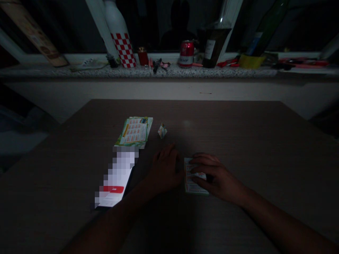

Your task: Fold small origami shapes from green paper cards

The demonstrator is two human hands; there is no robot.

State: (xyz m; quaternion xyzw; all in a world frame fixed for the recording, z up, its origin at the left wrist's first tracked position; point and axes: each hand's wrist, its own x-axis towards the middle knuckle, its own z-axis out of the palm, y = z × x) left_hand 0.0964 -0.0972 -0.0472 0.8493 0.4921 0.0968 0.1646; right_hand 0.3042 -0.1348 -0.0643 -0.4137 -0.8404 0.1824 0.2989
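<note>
A small printed card (191, 187) with rows of coloured text lies flat on the dim table. My right hand (214, 174) rests over its right side, fingers apart and touching it from above. Just left of the card, my left hand (165, 171) lies loosely on the tabletop, its thumb side close to the card's left edge; nothing shows in it, though it is in deep shadow. Beyond the left hand stands a small folded piece of printed paper (162, 131). Farther left is a stack of similar printed cards (135, 130).
A lit phone (116, 180) lies left of my left forearm, below the stack. The wooden table (238, 134) ends at a wall under a granite windowsill (159, 73). On the sill are a checkered bottle (124, 47), a red can (186, 54), dark bottles and small clutter.
</note>
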